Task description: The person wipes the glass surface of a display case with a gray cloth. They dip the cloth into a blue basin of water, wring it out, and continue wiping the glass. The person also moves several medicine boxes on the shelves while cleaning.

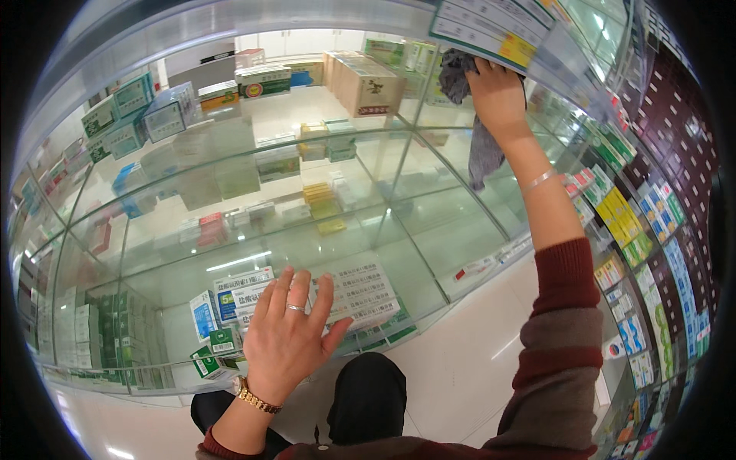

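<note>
My right hand [499, 92] reaches to the upper right with a crumpled grey cloth [486, 152] in its grip; part of the cloth hangs down beside the glass. Some fingertips are hidden behind a printed sign [494, 26]. Low in the view, my left hand [290, 333] has its fingers spread over white medicine boxes [365, 293] lying on a glass shelf [420, 322]. Whether its fingertips press on the boxes, I cannot tell. Green-and-white boxes [223, 340] and a blue-and-white box [202, 315] are next to this hand.
Upper glass shelves carry a row of beige cartons [374, 86], green-and-white boxes [261, 80] and blue-and-white boxes [168, 112]. Glass panel edges [448, 152] cross the middle. More medicine boxes [618, 215] fill shelves at the right. Pale floor tiles [477, 339] lie below the case, near my knees.
</note>
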A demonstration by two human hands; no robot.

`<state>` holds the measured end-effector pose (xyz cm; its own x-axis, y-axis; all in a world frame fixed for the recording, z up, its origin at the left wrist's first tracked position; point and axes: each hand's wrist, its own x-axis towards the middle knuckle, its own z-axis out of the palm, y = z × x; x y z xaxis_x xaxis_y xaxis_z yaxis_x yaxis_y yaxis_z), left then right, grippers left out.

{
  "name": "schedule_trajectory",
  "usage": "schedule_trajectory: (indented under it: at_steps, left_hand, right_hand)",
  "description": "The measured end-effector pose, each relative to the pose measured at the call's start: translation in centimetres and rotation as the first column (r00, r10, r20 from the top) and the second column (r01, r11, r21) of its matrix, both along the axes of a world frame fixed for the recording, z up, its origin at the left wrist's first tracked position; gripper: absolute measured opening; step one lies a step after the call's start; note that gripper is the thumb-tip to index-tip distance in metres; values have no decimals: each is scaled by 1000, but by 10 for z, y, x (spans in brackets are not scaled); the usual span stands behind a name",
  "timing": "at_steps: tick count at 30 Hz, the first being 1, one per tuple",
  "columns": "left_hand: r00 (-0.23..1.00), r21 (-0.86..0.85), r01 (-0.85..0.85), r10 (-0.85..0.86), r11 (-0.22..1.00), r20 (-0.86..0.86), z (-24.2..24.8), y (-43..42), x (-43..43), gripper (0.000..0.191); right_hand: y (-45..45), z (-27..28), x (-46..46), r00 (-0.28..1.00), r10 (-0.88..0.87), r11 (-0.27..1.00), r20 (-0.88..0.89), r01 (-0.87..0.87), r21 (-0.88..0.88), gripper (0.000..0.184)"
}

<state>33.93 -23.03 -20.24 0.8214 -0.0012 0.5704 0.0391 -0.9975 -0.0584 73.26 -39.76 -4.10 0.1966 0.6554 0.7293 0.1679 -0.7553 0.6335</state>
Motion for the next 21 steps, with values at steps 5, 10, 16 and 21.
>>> schedule_trajectory:
  at_steps: [5,10,16,21]
  left_hand:
    - [1000,8,-7,7,1000,-17,3,-1,1,54]
    - [1000,3,-29,29,1000,7,3,-2,-1,54]
    - [999,-30,-1,2,1000,36,-1,2,-1,53]
    - [1000,-55,-15,16,998,21,1,-1,0,52]
  right_hand:
    - [55,5,59,993,-105,994,56,104,17,15]
    - [79,-10,66,999,10,1000,-39,-11,-19,12]
    - [49,-108,67,983,72,986,-171,-96,-138,13]
    - [-14,-126,16,953,118,963,-280,-178,-200,11]
